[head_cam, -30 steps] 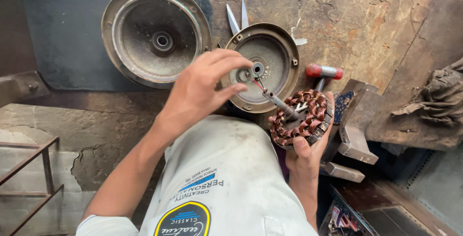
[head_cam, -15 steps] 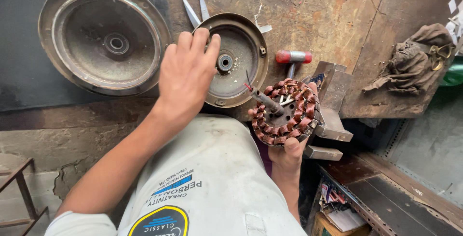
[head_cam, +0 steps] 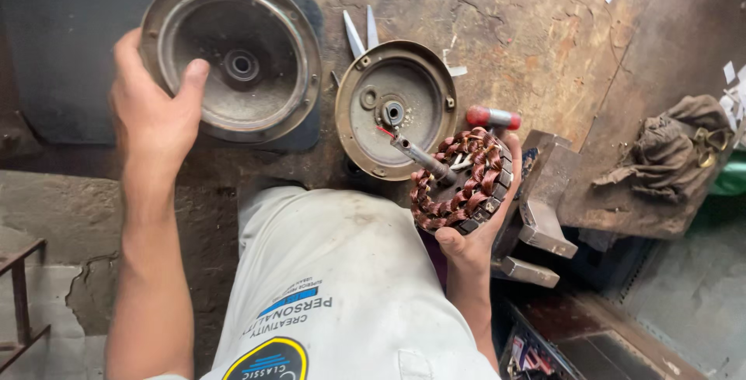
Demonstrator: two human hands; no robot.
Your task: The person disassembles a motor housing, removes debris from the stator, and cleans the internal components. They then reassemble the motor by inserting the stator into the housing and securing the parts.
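My right hand [head_cam: 482, 228] holds a round stator with copper windings [head_cam: 460, 182]; its metal shaft [head_cam: 423, 161] points up and left. My left hand [head_cam: 151, 112] grips the near left rim of a large round metal motor cover [head_cam: 233, 57] that lies on a dark mat. A smaller round metal cover [head_cam: 396, 108] with a centre bearing lies just right of it, under the shaft tip.
Pliers with pale handles [head_cam: 361, 32] lie behind the small cover. A red-handled tool [head_cam: 491, 117] rests beside the stator. Metal blocks [head_cam: 540, 209] and a dirty rag [head_cam: 668, 155] sit at the right. A metal frame [head_cam: 19, 302] stands at the lower left.
My left hand left the small cover and moved left onto the large cover's rim. The right hand kept holding the stator.
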